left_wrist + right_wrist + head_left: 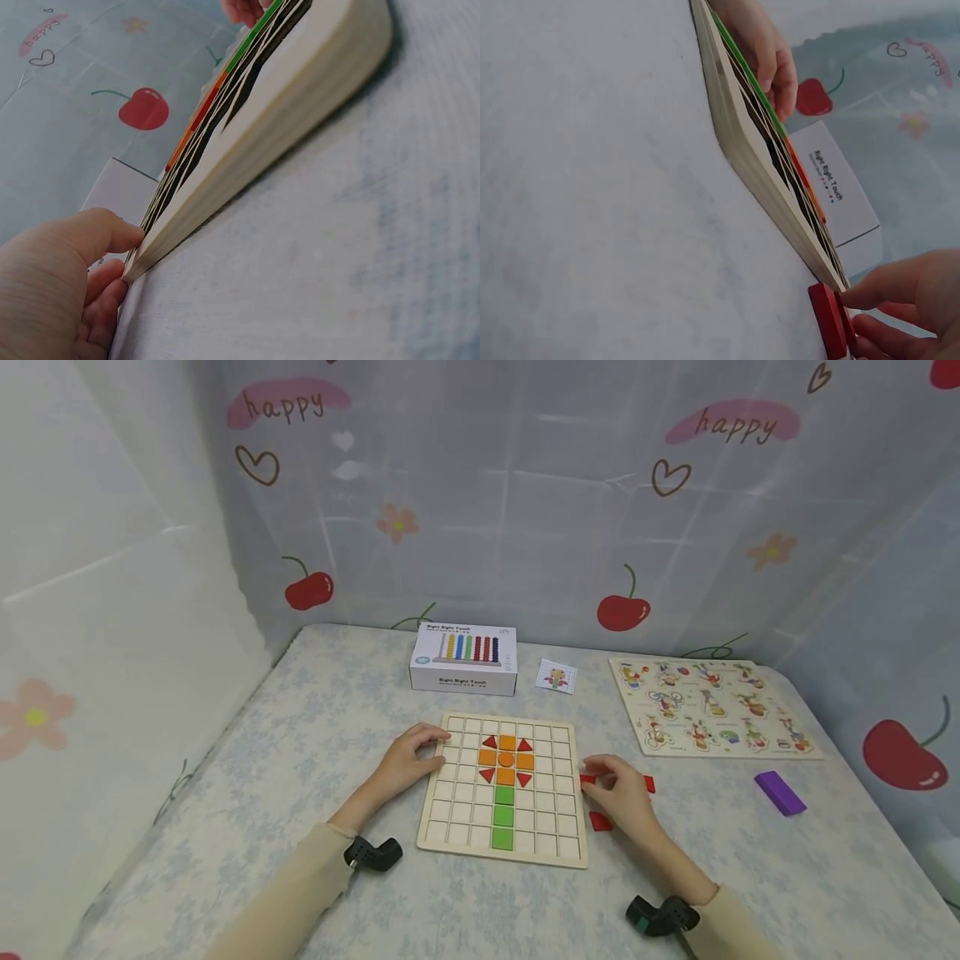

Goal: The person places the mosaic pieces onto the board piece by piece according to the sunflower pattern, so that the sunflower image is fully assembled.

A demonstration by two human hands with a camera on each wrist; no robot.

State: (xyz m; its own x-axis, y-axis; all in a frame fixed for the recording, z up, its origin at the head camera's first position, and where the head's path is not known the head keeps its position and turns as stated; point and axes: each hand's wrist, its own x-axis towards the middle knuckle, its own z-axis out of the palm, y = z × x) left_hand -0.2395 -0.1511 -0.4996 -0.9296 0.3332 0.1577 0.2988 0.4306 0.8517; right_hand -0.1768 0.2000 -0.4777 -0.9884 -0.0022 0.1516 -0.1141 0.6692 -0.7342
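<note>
A wooden grid board [457, 835] lies flat on the table, bearing orange, red and green pieces in a flower-and-stem pattern. My left hand [408, 758] rests at its left side, with thumb and index fingertips touching the rim. Just off the right edge, my right hand [621, 793] pinches a red piece [588, 779] between thumb and fingers. Close by the fingertips lies another red piece [600, 821], seen as a thick red block [827, 321] in the right wrist view. One more red piece [649, 784] pokes out from behind the right hand.
Behind the board stand a white box [463, 679] and a small pattern card [557, 677]. At the back right lies a picture puzzle board [712, 749], with a purple block [780, 793] in front of it. A printed curtain [480, 485] hangs around the table.
</note>
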